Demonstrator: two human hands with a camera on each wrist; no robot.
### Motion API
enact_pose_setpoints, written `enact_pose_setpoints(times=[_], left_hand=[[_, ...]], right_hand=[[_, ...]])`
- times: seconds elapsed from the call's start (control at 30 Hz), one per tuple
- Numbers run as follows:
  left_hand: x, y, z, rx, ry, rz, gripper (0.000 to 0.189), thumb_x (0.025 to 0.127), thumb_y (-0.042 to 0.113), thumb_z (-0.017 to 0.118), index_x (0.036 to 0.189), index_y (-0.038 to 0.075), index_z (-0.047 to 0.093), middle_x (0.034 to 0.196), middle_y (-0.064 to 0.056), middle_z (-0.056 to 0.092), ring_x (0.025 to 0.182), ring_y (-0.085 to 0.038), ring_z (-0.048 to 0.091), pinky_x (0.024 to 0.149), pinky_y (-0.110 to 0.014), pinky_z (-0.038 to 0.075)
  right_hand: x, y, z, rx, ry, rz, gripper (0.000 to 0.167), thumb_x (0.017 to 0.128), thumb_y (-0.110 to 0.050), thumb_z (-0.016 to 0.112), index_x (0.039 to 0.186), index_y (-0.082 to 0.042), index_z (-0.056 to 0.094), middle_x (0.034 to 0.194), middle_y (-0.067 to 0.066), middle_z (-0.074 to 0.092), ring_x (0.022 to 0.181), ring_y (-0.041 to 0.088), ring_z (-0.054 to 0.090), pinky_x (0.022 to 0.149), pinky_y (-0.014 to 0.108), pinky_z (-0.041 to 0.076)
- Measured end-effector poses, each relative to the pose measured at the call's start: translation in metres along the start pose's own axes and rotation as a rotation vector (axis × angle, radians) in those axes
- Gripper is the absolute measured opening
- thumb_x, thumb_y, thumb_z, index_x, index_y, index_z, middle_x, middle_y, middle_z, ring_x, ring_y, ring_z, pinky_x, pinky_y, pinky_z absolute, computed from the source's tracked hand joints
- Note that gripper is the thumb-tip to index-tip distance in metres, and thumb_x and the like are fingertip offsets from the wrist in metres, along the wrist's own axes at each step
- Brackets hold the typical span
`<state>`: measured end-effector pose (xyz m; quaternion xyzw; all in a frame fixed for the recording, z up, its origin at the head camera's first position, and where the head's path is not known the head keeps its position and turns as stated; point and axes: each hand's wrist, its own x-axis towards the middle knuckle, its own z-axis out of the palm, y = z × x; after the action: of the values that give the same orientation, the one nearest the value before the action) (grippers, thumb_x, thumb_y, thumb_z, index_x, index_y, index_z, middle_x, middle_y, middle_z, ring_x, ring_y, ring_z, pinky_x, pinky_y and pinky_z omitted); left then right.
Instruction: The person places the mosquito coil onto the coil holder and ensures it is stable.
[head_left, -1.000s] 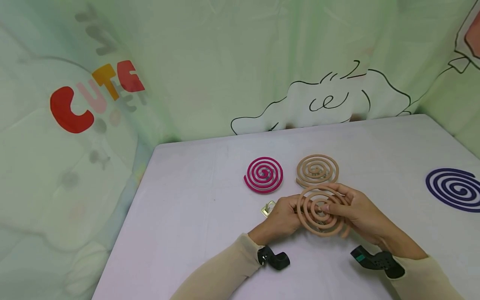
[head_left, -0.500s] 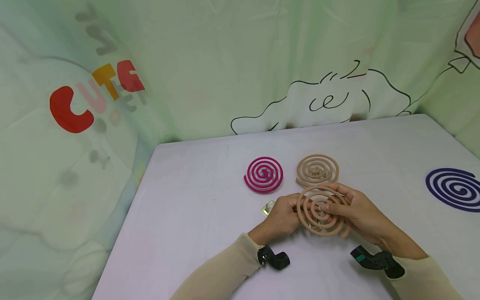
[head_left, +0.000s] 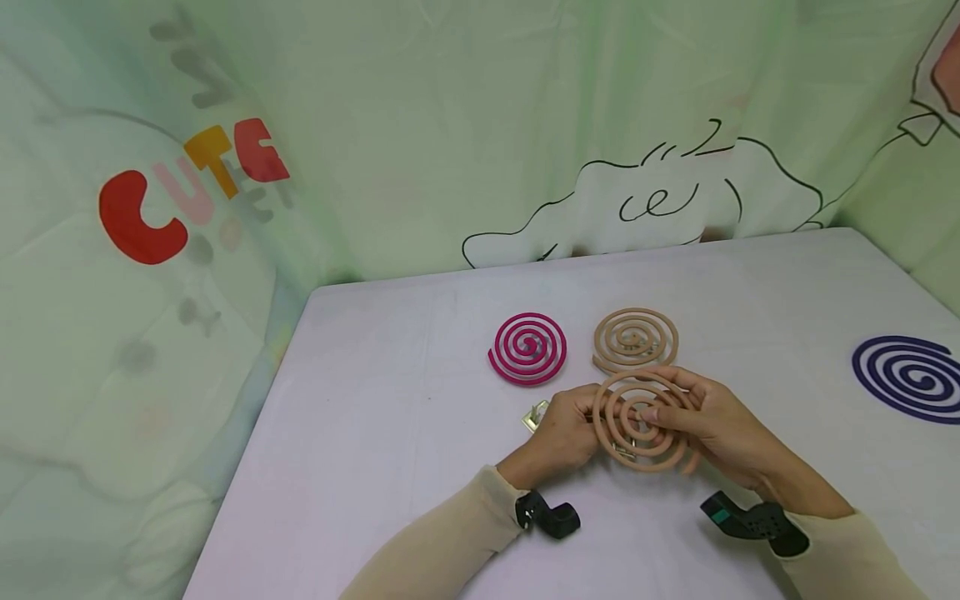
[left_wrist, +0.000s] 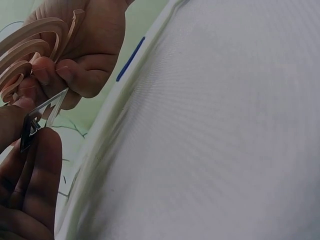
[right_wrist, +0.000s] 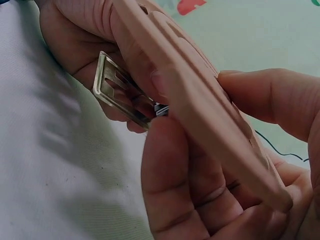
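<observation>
We see a person's right hand [head_left: 701, 421] gripping a peach-tan, flat spiral coil [right_wrist: 200, 112], with the thumb pressed on its upper face close to the centre and other fingers behind it. The coil is held up off the table, tilted, its face turned toward the head camera. Behind it, the person's left hand [head_left: 566, 433] pinches a small square stand of thin, shiny metal [right_wrist: 116, 106] between thumb and fingers; in the right wrist view we find its open frame jutting out behind the coil. We cannot tell whether the stand and the coil are joined, since fingers cover the space between them.

Just beyond the hands, on the white cloth-covered table [head_left: 390, 433], we see a second tan spiral coil [head_left: 633, 338], with something small showing through its gaps. To its left in the head view lies a bright magenta spiral coil [head_left: 530, 344], and well apart on the right a dark purple-blue spiral coil [head_left: 924, 381], cut off by the edge of the view. Just beside the left hand, and partly hidden by it, we spot a gold-toned metal square [head_left: 532, 418] on the table. Both arms wear beige sleeves [head_left: 442, 542], with a black device [head_left: 555, 518] at each wrist. Beyond the table hangs a pale green printed curtain [head_left: 420, 142].
</observation>
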<state>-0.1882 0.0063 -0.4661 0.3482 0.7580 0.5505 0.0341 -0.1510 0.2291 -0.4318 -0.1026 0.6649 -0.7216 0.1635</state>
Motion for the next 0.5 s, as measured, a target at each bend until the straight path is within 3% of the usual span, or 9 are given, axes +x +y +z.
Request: enact_pose_setpoints(times=[0.2, 0.5], left_hand=[[0.0, -0.0005, 0.0004, -0.001, 0.008, 0.008, 0.008, 0.092, 0.008, 0.077, 0.096, 0.002, 0.081, 0.095, -0.008, 0.073, 0.083, 0.008, 0.051, 0.071, -0.01, 0.047], [0.0002, -0.0009, 0.001, -0.029, 0.008, -0.009, 0.008, 0.092, 0.007, 0.077, 0.096, 0.001, 0.08, 0.096, -0.01, 0.073, 0.082, 0.008, 0.051, 0.071, -0.01, 0.046]], right_hand=[[0.0003, -0.0002, 0.0001, 0.001, -0.009, 0.003, 0.044, 0.103, 0.0, 0.059, 0.139, -0.024, 0.054, 0.077, 0.003, 0.069, 0.063, 0.011, 0.067, 0.037, 0.034, 0.051], [0.0004, 0.0, 0.0011, -0.07, 0.026, 0.036, 0.046, 0.102, -0.003, 0.063, 0.138, -0.031, 0.055, 0.081, 0.002, 0.069, 0.058, 0.013, 0.064, 0.039, 0.037, 0.052]])
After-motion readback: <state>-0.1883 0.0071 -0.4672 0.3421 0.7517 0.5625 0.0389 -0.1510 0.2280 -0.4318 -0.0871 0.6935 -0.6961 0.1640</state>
